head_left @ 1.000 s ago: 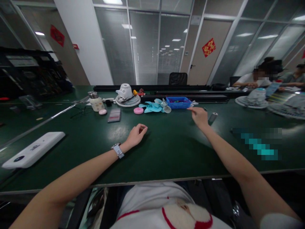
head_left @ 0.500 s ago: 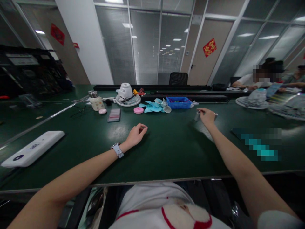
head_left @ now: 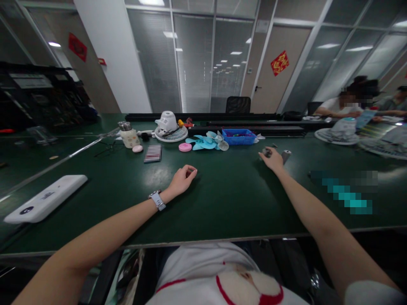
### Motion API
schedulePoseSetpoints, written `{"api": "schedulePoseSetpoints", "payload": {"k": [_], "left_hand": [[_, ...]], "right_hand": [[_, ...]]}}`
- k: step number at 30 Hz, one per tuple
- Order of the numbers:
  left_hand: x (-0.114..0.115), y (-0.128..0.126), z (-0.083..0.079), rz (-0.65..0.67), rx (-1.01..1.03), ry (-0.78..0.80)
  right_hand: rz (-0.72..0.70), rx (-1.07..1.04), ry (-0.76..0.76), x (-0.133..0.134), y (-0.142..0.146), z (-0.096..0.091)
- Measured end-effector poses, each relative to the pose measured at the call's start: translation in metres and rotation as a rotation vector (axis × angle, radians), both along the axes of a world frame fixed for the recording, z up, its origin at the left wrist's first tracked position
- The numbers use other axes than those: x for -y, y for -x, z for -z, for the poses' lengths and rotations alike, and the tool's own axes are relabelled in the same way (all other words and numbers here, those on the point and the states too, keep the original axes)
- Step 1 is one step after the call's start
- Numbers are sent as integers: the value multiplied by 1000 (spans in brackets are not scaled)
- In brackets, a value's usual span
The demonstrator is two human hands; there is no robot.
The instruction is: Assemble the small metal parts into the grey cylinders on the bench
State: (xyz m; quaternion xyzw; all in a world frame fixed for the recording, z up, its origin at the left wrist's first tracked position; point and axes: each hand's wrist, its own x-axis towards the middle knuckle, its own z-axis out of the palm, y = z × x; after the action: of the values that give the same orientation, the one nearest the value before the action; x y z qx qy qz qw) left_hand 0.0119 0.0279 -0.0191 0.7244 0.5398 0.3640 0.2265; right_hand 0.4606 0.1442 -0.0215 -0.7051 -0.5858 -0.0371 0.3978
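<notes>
My right hand (head_left: 272, 160) is at the right of the green table, its fingers closed around a small metallic cylinder (head_left: 266, 151), partly hidden by them. Just right of that hand stands another grey metal cylinder (head_left: 286, 155). A small dark piece (head_left: 274, 145) lies behind the hand, too small to make out. My left hand (head_left: 183, 180) rests on the tabletop with its fingers loosely curled in and nothing visible in them. A watch with a pale band (head_left: 157, 200) is on that wrist.
Toward the back are a blue tray (head_left: 238, 142), light-blue fan blades (head_left: 203, 143), a pink disc (head_left: 185, 147), a white fan part (head_left: 167, 123) and a cup of tools (head_left: 129, 137). A white device (head_left: 47, 199) lies at left. People sit at far right.
My right hand has come down, its fingers now around the metallic cylinder. The second cylinder and the small dark piece show more fully. The left hand is still.
</notes>
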Motion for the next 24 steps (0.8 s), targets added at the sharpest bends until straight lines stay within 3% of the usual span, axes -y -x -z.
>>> {"api": "schedulePoseSetpoints", "payload": {"k": [3,10,24], "left_hand": [[1,0,-1,2,-5,-9],[4,-2,-4,2,-12,-13],[3,-1,-3,12,-4,2]], "right_hand": [[53,-37,108,-6,-3,9],[33,-59,72,-12,-7,15],[58,-87,93,-3,4,5]]}}
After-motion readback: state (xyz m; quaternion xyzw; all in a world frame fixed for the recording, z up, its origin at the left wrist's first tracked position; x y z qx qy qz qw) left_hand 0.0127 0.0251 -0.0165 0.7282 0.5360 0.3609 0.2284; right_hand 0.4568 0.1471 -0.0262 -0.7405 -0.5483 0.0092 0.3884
